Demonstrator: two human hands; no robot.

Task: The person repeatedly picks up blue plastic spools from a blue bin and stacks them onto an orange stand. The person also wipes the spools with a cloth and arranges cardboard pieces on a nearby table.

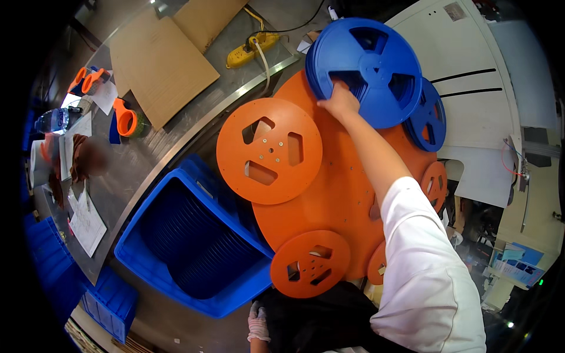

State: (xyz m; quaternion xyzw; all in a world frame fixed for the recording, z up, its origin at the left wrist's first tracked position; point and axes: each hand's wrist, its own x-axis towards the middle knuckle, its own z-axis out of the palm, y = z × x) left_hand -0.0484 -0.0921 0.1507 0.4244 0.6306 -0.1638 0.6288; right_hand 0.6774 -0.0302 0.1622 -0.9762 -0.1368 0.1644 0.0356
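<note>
My bare right hand (342,102) reaches to the far side, its fingers in a cutout near the rim of the top blue plastic reel (381,105). The fingertips are hidden there, with the thumb on the near side of the rim. More blue reels are stacked beneath it, and another blue reel (434,120) leans out at the right. They rest on a large orange turntable (335,194) carrying several smaller orange discs with cutouts, one disc (235,150) at the left. Low down, my gloved left hand (258,325) hangs beside my dark clothing, its fingers not clear.
A blue crate (138,259) left of the turntable holds rows of dark reels. The metal table (194,120) bears cardboard (159,70), a yellow power strip (250,53), orange tape dispensers (125,120) and papers (88,220). A pale machine panel (465,47) stands right.
</note>
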